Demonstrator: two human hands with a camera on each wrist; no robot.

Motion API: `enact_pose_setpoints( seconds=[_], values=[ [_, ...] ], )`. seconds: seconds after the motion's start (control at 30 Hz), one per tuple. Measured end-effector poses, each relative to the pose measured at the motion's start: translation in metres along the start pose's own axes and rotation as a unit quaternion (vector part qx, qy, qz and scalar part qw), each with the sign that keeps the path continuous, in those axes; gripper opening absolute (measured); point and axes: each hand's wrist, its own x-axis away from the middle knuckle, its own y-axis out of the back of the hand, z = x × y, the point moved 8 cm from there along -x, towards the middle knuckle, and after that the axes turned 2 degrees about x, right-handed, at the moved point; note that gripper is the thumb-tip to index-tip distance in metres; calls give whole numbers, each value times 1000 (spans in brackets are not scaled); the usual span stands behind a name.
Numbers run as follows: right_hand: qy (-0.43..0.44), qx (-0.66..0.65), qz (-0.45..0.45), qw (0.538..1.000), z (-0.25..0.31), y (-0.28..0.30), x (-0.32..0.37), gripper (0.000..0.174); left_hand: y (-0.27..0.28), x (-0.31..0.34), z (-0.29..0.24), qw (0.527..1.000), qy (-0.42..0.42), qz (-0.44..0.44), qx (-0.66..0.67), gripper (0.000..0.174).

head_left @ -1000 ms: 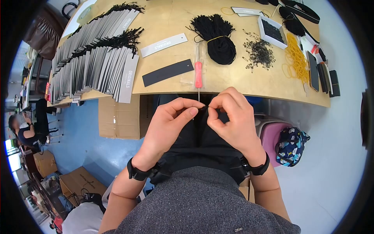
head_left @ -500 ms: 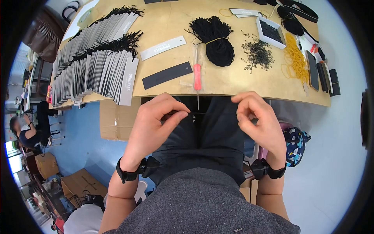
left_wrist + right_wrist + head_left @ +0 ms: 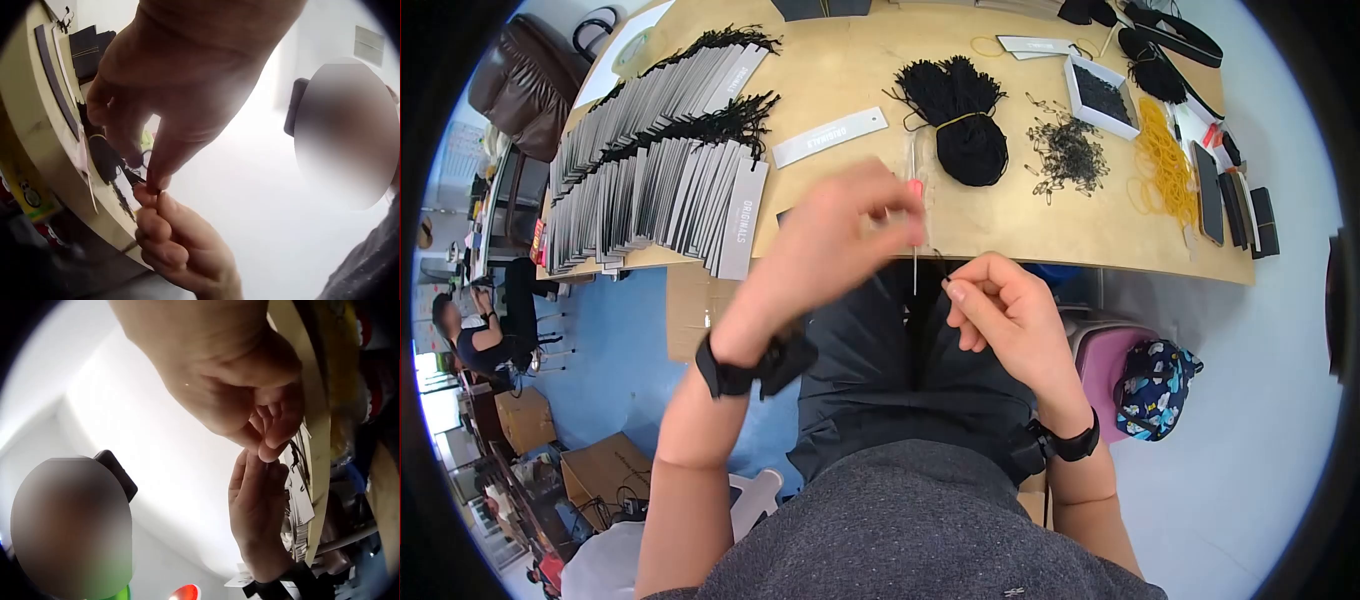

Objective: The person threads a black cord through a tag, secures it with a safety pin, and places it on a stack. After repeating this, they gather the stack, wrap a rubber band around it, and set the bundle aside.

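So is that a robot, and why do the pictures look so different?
No robot: those are a person's left hand and right hand. The wide picture comes from a camera on the person's head, looking down; the other two come from wrist cameras, one for each hand. On the table lie rows of tags, a bundle of black cords, a pile of safety pins and yellow rubber bands. The right hand pinches a thin black cord. The left hand is blurred, so I can't tell what it holds.

A cardboard box (image 3: pixel 605 465) stands on the blue floor (image 3: pixel 622 385)
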Motion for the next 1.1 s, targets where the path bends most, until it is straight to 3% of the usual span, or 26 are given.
enact_pose_setpoints(
  seconds=[0.07,0.13,0.17,0.23,0.33,0.57,0.67,0.8,1.1],
  values=[
    [3,3,-3,1000,-1,5,4,13,22,-28,24,999,5,-28,-38,27],
    [2,6,0,1000,-1,7,10,12,48,-40,40,930,-84,-172,-313,27],
    [4,6,-1,1000,-1,7,12,12,52,-46,50,930,-85,-173,-314,27],
    [3,9,7,1000,-2,6,16,12,49,-59,73,939,-8,-90,-331,31],
    [9,2,14,1000,-2,6,16,11,49,-65,77,935,16,-66,-348,33],
    [27,-2,18,999,4,5,18,11,46,-33,13,952,-48,-156,-260,28],
    [18,-9,16,1000,0,7,19,11,29,-8,25,971,39,-90,-220,28],
    [13,-4,28,1000,-2,4,19,11,20,7,38,980,29,-102,-170,28],
    [21,-5,19,1000,1,2,23,12,11,11,28,958,-45,-132,-250,34]
  ],
)
